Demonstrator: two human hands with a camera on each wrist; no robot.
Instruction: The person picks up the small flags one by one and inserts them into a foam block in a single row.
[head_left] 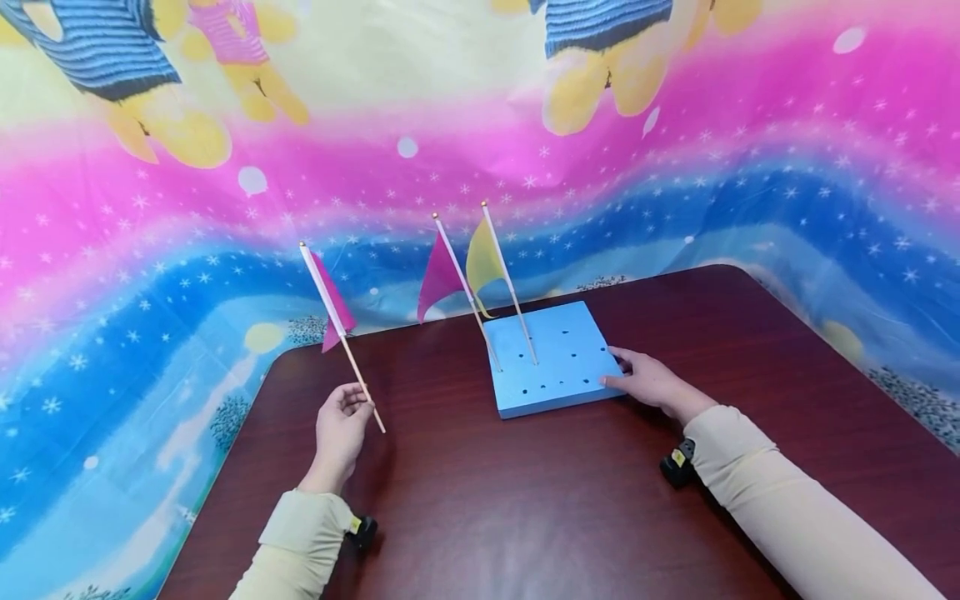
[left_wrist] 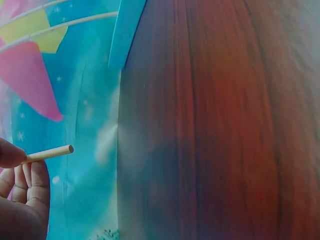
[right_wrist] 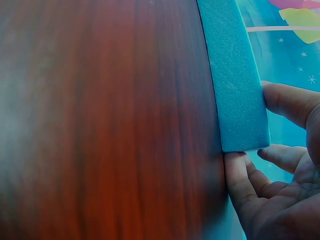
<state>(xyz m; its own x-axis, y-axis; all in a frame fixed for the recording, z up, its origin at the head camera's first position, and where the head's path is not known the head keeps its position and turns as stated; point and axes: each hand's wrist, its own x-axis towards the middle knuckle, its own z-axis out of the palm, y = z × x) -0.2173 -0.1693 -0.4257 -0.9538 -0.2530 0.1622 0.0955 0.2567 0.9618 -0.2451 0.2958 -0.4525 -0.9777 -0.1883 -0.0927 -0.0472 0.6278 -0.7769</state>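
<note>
My left hand (head_left: pixel 343 429) pinches the lower stick of a pink flag (head_left: pixel 332 308) between thumb and fingertips. The flag leans up to the left, and the bare wooden end of its stick (left_wrist: pixel 50 153) pokes out past the fingers. A light blue foam board (head_left: pixel 555 390) with several small holes lies on the table. Another pink flag (head_left: pixel 439 279) and a yellow flag (head_left: pixel 484 254) stand tilted in its left part. My right hand (head_left: pixel 651 382) holds the board's right edge, thumb (right_wrist: pixel 287 102) on the top face and fingers against the side.
The dark red wooden table (head_left: pixel 465 500) has rounded far corners. Behind it hangs a colourful backdrop (head_left: pixel 450 167) with cartoon figures, close to the table's far edge. A small black device sits at each sleeve cuff.
</note>
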